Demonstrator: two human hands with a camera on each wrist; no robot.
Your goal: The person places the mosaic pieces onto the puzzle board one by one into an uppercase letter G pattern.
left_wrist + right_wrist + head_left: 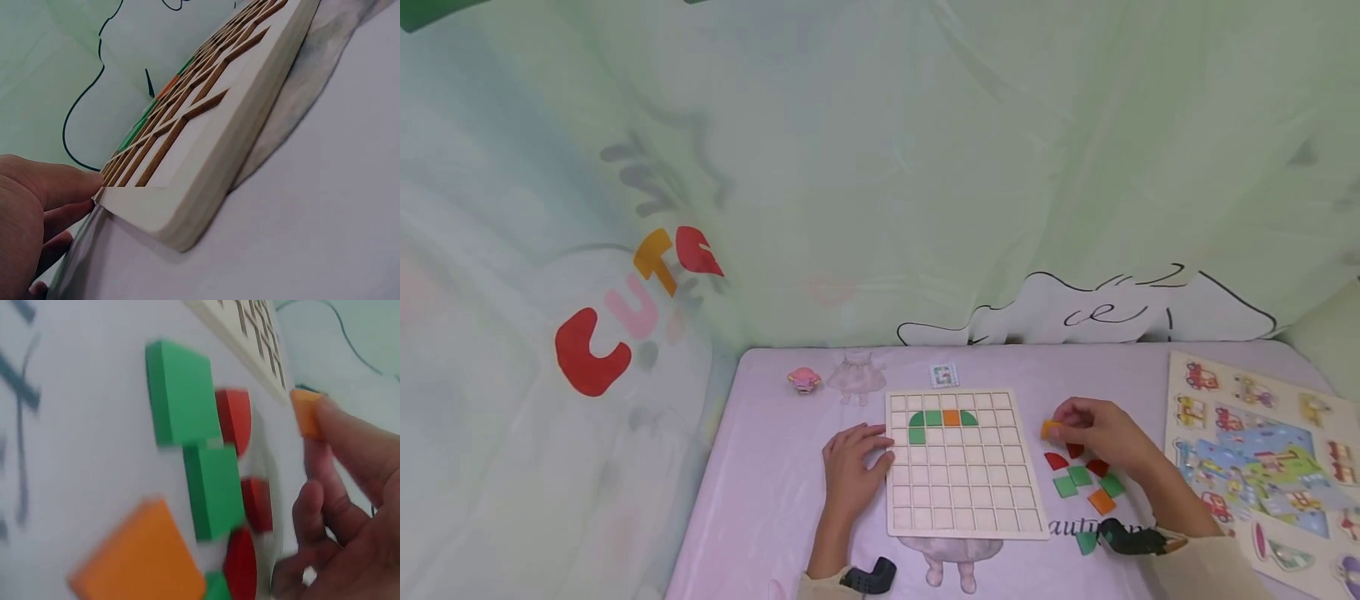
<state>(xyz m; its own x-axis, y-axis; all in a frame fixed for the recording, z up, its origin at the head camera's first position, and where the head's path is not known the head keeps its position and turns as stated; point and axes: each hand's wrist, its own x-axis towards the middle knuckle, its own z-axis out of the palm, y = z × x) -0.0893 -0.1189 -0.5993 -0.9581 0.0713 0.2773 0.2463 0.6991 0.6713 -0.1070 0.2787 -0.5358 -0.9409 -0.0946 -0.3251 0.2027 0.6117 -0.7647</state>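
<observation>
My right hand (1101,429) pinches an orange tile (305,412) between thumb and fingers, held up beyond the loose pieces to the right of the board. A pale wooden grid board (966,479) lies flat on the table. In its upper rows sit green tiles (933,418), two of them with a rounded corner, and one orange square (952,417). At the board's left edge my left hand (853,467) rests, thumb and fingertips touching the rim. Loose green squares (187,394), red rounded pieces (234,419) and an orange square (147,562) lie below the right hand.
A picture puzzle board (1180,417) with vehicle pieces lies at the far right. Behind the grid board is a small patterned card (943,375); a pink toy (804,380) stands at the back left. One green piece (1086,542) lies near the right wrist. Curtains (887,167) hang behind the table.
</observation>
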